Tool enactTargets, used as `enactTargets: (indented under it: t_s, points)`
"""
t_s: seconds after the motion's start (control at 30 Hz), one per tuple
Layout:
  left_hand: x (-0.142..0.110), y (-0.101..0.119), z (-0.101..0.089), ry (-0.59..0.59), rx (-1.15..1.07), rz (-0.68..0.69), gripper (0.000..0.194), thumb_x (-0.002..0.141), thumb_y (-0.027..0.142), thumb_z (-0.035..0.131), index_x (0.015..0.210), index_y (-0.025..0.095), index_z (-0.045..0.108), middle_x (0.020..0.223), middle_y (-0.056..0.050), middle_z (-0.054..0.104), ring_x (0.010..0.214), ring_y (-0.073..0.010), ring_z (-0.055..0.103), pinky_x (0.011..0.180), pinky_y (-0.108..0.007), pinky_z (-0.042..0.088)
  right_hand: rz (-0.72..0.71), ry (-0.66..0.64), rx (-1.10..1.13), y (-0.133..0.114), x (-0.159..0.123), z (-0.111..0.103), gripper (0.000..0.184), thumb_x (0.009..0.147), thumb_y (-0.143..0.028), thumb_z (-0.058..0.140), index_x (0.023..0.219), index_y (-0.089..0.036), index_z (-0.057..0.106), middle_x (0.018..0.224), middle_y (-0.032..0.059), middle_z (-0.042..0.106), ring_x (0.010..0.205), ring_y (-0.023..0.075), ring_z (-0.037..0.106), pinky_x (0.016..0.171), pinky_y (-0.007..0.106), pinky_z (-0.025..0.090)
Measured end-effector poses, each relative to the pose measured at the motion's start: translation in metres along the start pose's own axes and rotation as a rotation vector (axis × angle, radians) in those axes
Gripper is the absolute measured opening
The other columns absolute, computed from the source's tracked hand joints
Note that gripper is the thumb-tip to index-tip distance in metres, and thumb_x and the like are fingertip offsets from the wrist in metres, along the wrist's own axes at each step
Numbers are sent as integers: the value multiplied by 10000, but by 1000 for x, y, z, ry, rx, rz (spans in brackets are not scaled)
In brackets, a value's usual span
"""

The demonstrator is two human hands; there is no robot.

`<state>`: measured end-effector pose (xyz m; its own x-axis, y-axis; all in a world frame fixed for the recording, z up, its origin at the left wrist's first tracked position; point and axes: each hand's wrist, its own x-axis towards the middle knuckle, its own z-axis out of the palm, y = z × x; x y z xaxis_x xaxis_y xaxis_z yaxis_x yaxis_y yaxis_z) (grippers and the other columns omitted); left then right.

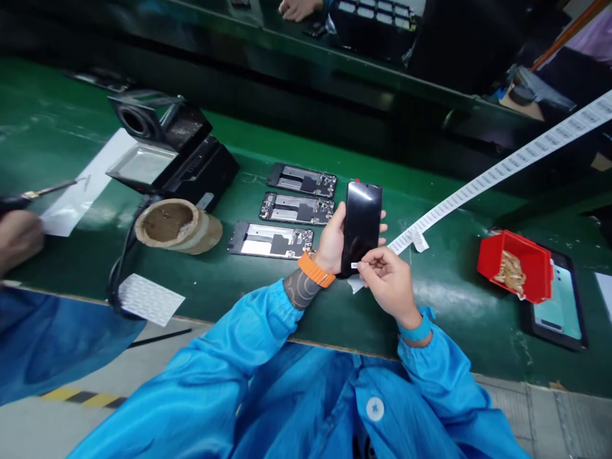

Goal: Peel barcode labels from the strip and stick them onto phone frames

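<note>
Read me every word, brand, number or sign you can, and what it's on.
No text is readable.
Long white paper strip: printed marks too small to read.
Small white rectangular tab in the right hand: too small to read.
Glossy black rectangular phone in the left hand: no lettering visible.
White rectangular patterned sheet: marks too small to read.

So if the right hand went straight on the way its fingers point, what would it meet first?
Probably the lower part of the black phone held in the left hand. The right hand pinches a small white label there; whether label and screen touch is unclear.
</note>
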<state>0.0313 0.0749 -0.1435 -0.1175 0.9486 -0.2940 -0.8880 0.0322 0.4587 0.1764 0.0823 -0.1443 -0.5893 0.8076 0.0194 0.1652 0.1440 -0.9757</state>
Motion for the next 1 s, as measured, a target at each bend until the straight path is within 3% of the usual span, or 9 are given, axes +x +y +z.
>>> enactTargets:
  t_s: [0.33, 0.5, 0.63, 0.73, 0.83, 0.9, 1.0]
  points:
    - [0, -3, 4, 38, 33, 36, 675, 1003, 646, 300, 1183, 138, 705, 1224, -140, 719, 943, -243, 729, 778, -353, 607, -101, 12, -222, -12, -2, 2, 131, 869, -320, 647, 779, -228, 622, 630, -25, 619, 539, 120, 557, 553, 251, 455]
    - [-5, -2, 6, 57, 61, 31, 721, 997, 672, 278, 1147, 118, 713, 1001, -134, 754, 828, -222, 725, 722, -320, 593, -167, 28, -393, -9, -2, 1, 199, 886, -329, 618, 716, -237, 570, 559, -46, 517, 500, 115, 478, 546, 259, 403]
    - [-9, 0, 9, 132, 73, 53, 667, 961, 701, 381, 1067, 133, 715, 928, -100, 735, 743, -183, 691, 693, -296, 566, -87, 105, -440, 1, 5, -8, 224, 818, -399, 718, 793, -235, 568, 566, -69, 470, 524, 121, 468, 585, 268, 419]
    - [-10, -3, 10, 222, 133, 223, 411, 847, 553, 699, 967, 160, 681, 878, -33, 704, 722, -129, 647, 671, -237, 520, -89, 154, -292, 7, 7, -11, 288, 839, -440, 683, 1018, -226, 614, 812, 13, 652, 736, 180, 627, 716, 312, 519]
    - [-10, -6, 9, 259, 246, 349, 363, 689, 319, 872, 936, 167, 655, 846, 17, 690, 736, -99, 625, 719, -214, 503, -82, 58, -132, 10, 6, -7, 400, 877, -446, 649, 1207, -233, 580, 1076, 76, 718, 953, 230, 696, 832, 357, 566]
    - [-11, -5, 8, 220, 314, 303, 381, 673, 316, 887, 942, 157, 669, 860, 3, 711, 786, -125, 651, 770, -242, 513, -26, 47, -85, 11, 6, -5, 374, 883, -429, 651, 1195, -237, 577, 1075, 74, 733, 956, 236, 716, 847, 367, 581]
    - [-13, -2, 6, 130, 312, 179, 406, 727, 457, 847, 931, 136, 705, 892, -57, 747, 911, -214, 697, 841, -318, 532, 68, 76, 66, 14, 10, -8, 348, 884, -446, 638, 1153, -241, 557, 973, 59, 759, 850, 231, 743, 773, 370, 612]
